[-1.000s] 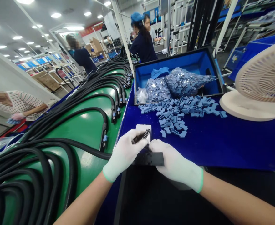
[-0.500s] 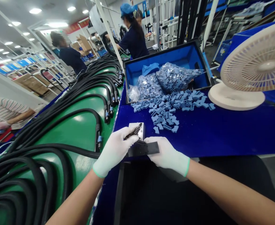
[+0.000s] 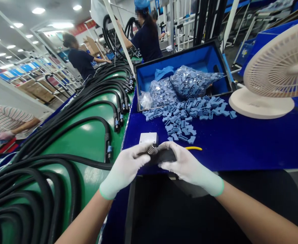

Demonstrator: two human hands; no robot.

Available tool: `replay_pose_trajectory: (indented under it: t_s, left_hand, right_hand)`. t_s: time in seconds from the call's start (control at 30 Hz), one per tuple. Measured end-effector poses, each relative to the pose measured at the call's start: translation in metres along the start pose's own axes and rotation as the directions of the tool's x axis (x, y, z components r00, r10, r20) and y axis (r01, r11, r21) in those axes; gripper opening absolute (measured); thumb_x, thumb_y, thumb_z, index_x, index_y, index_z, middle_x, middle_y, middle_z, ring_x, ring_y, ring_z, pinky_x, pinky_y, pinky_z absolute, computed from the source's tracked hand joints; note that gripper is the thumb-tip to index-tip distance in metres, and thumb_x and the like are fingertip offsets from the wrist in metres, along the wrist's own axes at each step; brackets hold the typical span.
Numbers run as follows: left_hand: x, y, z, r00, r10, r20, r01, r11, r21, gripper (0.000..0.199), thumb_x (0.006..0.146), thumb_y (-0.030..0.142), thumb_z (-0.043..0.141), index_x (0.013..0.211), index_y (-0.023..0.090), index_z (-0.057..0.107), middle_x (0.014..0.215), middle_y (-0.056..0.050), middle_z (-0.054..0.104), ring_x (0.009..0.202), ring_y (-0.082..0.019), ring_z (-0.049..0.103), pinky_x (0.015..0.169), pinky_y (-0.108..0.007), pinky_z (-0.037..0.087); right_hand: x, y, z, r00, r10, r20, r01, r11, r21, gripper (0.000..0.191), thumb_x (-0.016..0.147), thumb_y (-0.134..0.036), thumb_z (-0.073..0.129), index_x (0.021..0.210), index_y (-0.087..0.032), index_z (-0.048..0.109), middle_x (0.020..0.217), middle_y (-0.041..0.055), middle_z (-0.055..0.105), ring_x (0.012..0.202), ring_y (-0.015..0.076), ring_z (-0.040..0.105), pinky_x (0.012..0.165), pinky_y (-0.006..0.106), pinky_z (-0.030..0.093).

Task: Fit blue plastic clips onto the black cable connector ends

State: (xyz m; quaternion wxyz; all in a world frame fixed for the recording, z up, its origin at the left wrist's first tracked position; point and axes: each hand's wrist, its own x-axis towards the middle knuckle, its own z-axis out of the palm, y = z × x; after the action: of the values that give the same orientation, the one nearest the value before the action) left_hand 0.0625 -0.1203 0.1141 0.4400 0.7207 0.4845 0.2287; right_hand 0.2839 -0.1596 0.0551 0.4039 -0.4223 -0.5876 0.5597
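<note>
My left hand [image 3: 128, 166], in a white glove, is closed round the end of a black hose [image 3: 87, 161], with a ribbed spring-like piece [image 3: 151, 149] showing at its fingertips. Just right of it, my right hand [image 3: 184, 162], gloved too, grips a dark black part [image 3: 165, 156] between thumb and fingers. The two held pieces meet or nearly meet; the fingers hide the join. Behind them a silver metal block [image 3: 148, 138] sits on the blue table. A yellow strip [image 3: 194, 148] shows beyond my right hand.
Loose blue clips [image 3: 181, 118] lie in a pile before a blue bin [image 3: 143, 73] holding bagged clips. A beige fan [image 3: 262, 103] stands right. Many black hoses cover the green surface [image 3: 87, 135] at left. Several people are at work beyond and at far left.
My right hand has turned and opened its grip wider round the black part, whose flat end no longer shows. The silver block is less covered, and the yellow strip has come into view.
</note>
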Motion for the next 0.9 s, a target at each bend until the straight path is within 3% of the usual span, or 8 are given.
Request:
replay_pose_trajectory:
  t_s: [0.3,0.43,0.53,0.6,0.67,0.77,0.83,0.9]
  left_hand:
    - [-0.009,-0.012,0.012,0.952,0.290,0.101,-0.307,0.895,0.324,0.033,0.097,0.014,0.059,0.123,0.026,0.073,0.100,-0.005,0.066,0.094,-0.020,0.064,0.084,-0.032,0.053]
    - [-0.001,-0.028,0.010,0.899,0.415,0.142,-0.438,0.855,0.277,0.032,0.096,0.020,0.064,0.126,0.027,0.071,0.102,-0.005,0.065,0.093,-0.019,0.064,0.083,-0.033,0.052]
    - [0.010,-0.038,0.008,0.980,0.188,0.062,-0.193,0.977,0.088,0.083,0.076,0.025,0.087,0.150,0.031,0.048,0.111,-0.003,0.066,0.095,-0.022,0.065,0.085,-0.035,0.055]
    - [0.012,-0.040,0.010,0.998,0.048,0.041,-0.050,0.997,0.052,0.113,0.061,0.024,0.096,0.157,0.030,0.035,0.111,-0.002,0.066,0.094,-0.023,0.066,0.084,-0.035,0.055]
    - [0.004,-0.040,0.014,0.996,0.048,-0.073,-0.035,0.985,0.172,0.096,0.061,0.027,0.096,0.146,0.027,0.052,0.103,-0.001,0.066,0.090,-0.023,0.064,0.084,-0.035,0.054]
    - [-0.021,-0.041,0.027,0.965,0.040,-0.257,0.027,0.967,0.253,0.024,0.080,0.040,0.083,0.095,0.023,0.076,0.085,-0.003,0.066,0.080,-0.022,0.061,0.078,-0.035,0.051]
    - [-0.037,-0.045,0.036,0.970,-0.150,-0.193,0.139,0.988,-0.069,0.030,0.093,0.048,0.066,0.083,0.021,0.075,0.080,-0.006,0.067,0.074,-0.022,0.061,0.070,-0.035,0.052]
    - [-0.044,-0.050,0.041,0.946,-0.307,-0.105,0.196,0.800,-0.567,0.040,0.099,0.052,0.054,0.097,0.019,0.076,0.089,-0.010,0.069,0.077,-0.022,0.063,0.070,-0.035,0.055]
  right_hand:
    - [0.011,0.000,0.012,0.994,0.060,0.092,-0.085,0.949,0.305,0.068,0.072,-0.007,0.071,0.134,-0.022,0.048,0.115,0.0046,0.063,0.090,0.0179,0.064,0.076,0.031,0.054]
    - [0.010,-0.004,0.013,0.983,0.082,0.161,-0.136,0.923,0.360,0.063,0.067,-0.004,0.070,0.126,-0.021,0.052,0.101,0.0009,0.065,0.077,0.0160,0.065,0.070,0.031,0.054]
    - [0.007,-0.005,0.014,0.992,0.060,0.107,-0.092,0.943,0.321,0.048,0.066,-0.003,0.068,0.109,-0.020,0.057,0.095,-0.0001,0.066,0.080,0.0168,0.064,0.071,0.030,0.053]
    - [0.006,-0.002,0.015,0.995,0.070,0.076,-0.092,0.934,0.346,0.042,0.065,-0.002,0.068,0.102,-0.020,0.058,0.091,-0.0008,0.066,0.083,0.0176,0.065,0.071,0.030,0.053]
    - [0.006,0.004,0.019,0.993,0.106,0.043,-0.114,0.897,0.428,0.041,0.064,-0.003,0.070,0.100,-0.020,0.059,0.086,-0.0015,0.067,0.078,0.0177,0.066,0.070,0.031,0.054]
    - [0.001,0.011,0.031,0.970,0.183,-0.162,-0.065,0.831,0.553,0.043,0.064,-0.008,0.078,0.101,-0.020,0.060,0.094,0.0017,0.070,0.079,0.0192,0.069,0.073,0.034,0.057]
    - [-0.008,0.013,0.042,0.932,0.231,-0.279,-0.032,0.819,0.573,0.045,0.066,-0.012,0.081,0.105,-0.020,0.061,0.102,0.0036,0.072,0.084,0.0205,0.071,0.075,0.034,0.057]
    - [-0.016,0.015,0.048,0.962,0.205,-0.180,-0.091,0.864,0.496,0.044,0.069,-0.019,0.084,0.108,-0.021,0.063,0.097,0.0028,0.073,0.082,0.0210,0.071,0.073,0.033,0.057]
